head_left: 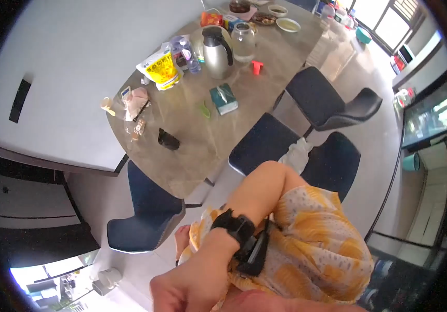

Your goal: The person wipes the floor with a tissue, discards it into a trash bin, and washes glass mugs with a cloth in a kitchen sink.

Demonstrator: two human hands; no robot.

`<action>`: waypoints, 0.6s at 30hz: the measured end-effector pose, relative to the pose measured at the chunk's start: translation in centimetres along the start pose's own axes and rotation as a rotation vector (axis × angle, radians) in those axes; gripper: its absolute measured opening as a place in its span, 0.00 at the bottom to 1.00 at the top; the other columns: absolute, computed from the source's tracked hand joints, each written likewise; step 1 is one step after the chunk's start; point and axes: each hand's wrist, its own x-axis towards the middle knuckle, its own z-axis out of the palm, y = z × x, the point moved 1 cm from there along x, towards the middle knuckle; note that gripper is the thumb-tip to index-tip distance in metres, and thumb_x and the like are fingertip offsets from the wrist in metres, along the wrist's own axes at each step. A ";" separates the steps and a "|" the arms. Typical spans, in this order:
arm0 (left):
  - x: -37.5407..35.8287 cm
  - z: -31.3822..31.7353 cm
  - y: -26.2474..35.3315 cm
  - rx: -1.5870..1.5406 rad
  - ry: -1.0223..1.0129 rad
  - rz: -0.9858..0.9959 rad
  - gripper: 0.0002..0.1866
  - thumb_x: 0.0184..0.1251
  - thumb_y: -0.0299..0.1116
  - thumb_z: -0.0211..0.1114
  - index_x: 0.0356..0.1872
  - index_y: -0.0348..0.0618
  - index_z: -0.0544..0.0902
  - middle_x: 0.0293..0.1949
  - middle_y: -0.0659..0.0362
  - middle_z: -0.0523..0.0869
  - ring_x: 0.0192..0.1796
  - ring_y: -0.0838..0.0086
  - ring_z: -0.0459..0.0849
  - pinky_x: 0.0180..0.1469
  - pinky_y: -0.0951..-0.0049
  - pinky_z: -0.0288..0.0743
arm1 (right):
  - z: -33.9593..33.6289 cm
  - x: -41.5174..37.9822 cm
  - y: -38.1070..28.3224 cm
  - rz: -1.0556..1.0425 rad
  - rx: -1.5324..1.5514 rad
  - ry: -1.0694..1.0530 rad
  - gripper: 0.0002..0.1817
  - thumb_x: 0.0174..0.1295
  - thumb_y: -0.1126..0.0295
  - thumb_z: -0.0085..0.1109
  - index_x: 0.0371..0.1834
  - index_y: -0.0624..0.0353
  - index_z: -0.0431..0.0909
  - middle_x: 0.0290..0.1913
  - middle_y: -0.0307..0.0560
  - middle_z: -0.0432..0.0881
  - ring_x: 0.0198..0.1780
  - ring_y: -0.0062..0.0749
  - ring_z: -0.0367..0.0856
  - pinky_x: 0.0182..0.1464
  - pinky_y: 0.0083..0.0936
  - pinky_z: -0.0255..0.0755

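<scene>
My right hand point(195, 281) is near the camera at the bottom, its fingers curled and partly cut off by the frame. Anything inside the fingers is hidden. A black wrist strap with a device point(239, 228) circles the wrist, and the elbow is bent outward. Beside the wrist, a second black strapped device point(257, 255) lies against the yellow-and-white patterned clothing point(312, 244). Close skin along the bottom edge cannot be clearly assigned; my left hand's fingers cannot be made out. Farther left, a small patch of skin point(182, 237) shows beside the clothing.
The grey table point(192, 151) holds a steel thermos jug point(217, 57), a glass jug point(243, 44), a yellow bag point(162, 68), a tissue pack point(224, 99) and a black cup point(168, 139). Dark chairs point(265, 140) stand around it; white cloth point(297, 155) lies on one.
</scene>
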 end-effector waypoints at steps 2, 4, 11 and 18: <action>-0.3 0.4 1.2 0.028 -0.018 -0.020 0.09 0.63 0.32 0.55 0.40 0.37 0.76 0.35 0.54 0.82 0.38 0.71 0.81 0.38 0.72 0.76 | 0.0 0.5 1.3 0.005 0.027 0.008 0.09 0.62 0.72 0.48 0.33 0.69 0.74 0.28 0.47 0.78 0.31 0.28 0.76 0.32 0.22 0.70; -1.9 1.3 2.7 0.067 -0.041 -0.037 0.09 0.63 0.31 0.55 0.39 0.37 0.75 0.33 0.55 0.81 0.36 0.72 0.81 0.38 0.72 0.76 | 0.2 1.0 2.9 0.016 0.069 0.042 0.10 0.62 0.73 0.47 0.32 0.70 0.74 0.30 0.50 0.78 0.32 0.32 0.77 0.34 0.24 0.71; -0.6 -2.7 -0.7 0.131 -0.196 -0.086 0.09 0.63 0.32 0.56 0.39 0.37 0.75 0.33 0.52 0.82 0.34 0.68 0.83 0.35 0.71 0.78 | -1.2 -0.6 6.7 -0.102 -0.595 0.191 0.07 0.60 0.71 0.51 0.28 0.61 0.76 0.20 0.40 0.74 0.23 0.21 0.69 0.27 0.24 0.61; -2.1 2.6 1.7 0.493 -0.379 0.010 0.09 0.62 0.32 0.57 0.38 0.38 0.75 0.33 0.53 0.83 0.34 0.67 0.83 0.32 0.73 0.78 | 4.1 1.3 8.7 -0.142 -0.475 0.523 0.06 0.58 0.73 0.54 0.31 0.66 0.76 0.25 0.41 0.78 0.28 0.23 0.74 0.33 0.21 0.70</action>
